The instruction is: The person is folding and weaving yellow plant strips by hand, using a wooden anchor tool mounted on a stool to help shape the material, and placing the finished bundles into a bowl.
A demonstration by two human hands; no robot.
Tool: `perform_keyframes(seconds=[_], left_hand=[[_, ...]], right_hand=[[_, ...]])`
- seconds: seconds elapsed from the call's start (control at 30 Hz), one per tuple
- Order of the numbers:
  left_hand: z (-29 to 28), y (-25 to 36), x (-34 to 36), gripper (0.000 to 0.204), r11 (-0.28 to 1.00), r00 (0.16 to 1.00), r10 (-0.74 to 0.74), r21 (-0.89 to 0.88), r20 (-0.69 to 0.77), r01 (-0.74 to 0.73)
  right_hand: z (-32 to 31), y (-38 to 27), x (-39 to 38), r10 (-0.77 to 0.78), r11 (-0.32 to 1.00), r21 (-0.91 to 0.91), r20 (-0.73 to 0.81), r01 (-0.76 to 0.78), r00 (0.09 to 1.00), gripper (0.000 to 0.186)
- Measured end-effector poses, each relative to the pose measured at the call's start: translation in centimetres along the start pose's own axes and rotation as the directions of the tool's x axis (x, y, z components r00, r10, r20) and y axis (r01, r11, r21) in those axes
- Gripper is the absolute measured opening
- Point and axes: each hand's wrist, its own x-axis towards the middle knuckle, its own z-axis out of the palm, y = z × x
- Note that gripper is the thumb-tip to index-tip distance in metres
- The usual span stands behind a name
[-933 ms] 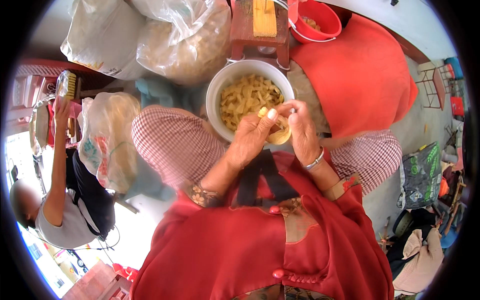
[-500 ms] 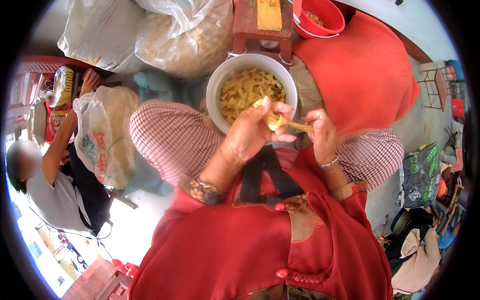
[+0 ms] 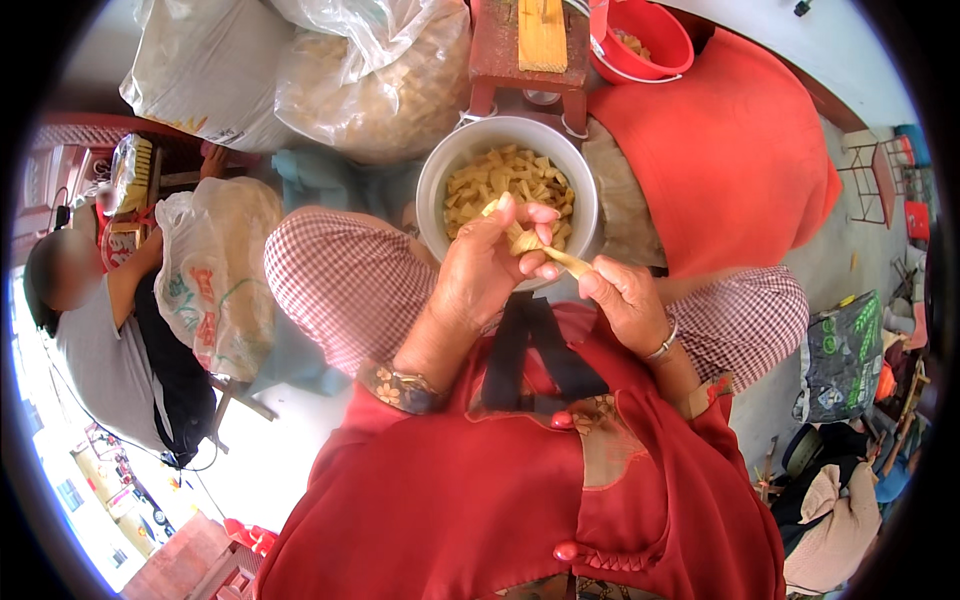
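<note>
Before you sits the basin (image 3: 430, 195), cut pieces (image 3: 510, 172) inside it. Behind it stands a stool (image 3: 495, 68) with a wooden block (image 3: 542, 50) on top, the bucket (image 3: 672, 36) to its right and a filled plastic bag (image 3: 365, 105) to its left.

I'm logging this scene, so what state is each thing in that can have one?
Left hand, holding the yellowish strip
Right hand, pinching the strip's near end
Yellowish strip, spanning both hands
Basin, uncovered, partly filled with yellowish pieces
Red bucket, uncovered, handle lowered
Clear bag, bulging with pieces
Red cloth, spread out
</note>
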Motion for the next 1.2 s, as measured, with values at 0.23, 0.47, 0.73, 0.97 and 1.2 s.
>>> perform_keyframes(seconds=[0.23,0.47,0.73,0.97,1.2], left_hand=[[1.6,0.3,-0.2,0.046,0.925,0.994,-0.029,0.373,-0.101,0.065],[1.0,-0.3,0.4,0.023,0.869,0.986,0.022,0.491,-0.166,0.064],[1.1,0.5,-0.4,0.011,0.946,0.979,0.095,0.323,-0.180,-0.033],[1.0,1.6,-0.4,0.006,0.943,0.961,0.184,0.312,-0.207,-0.113],[2.6,4.1,3.4,0.005,0.912,0.960,0.257,0.354,-0.106,-0.205]], right_hand=[[0.1,1.0,0.4,-0.002,0.990,-0.138,-0.084,-0.010,0.996,0.030],[0.7,1.2,0.5,0.215,0.970,0.111,0.002,-0.214,0.977,0.027],[0.5,-0.8,1.4,0.073,0.997,0.017,0.019,-0.073,0.997,0.025],[0.1,-0.8,1.8,-0.160,0.953,-0.274,-0.082,0.132,0.984,0.019],[-2.8,-2.1,6.2,-0.376,0.781,-0.577,-0.128,0.240,0.918,0.012]])
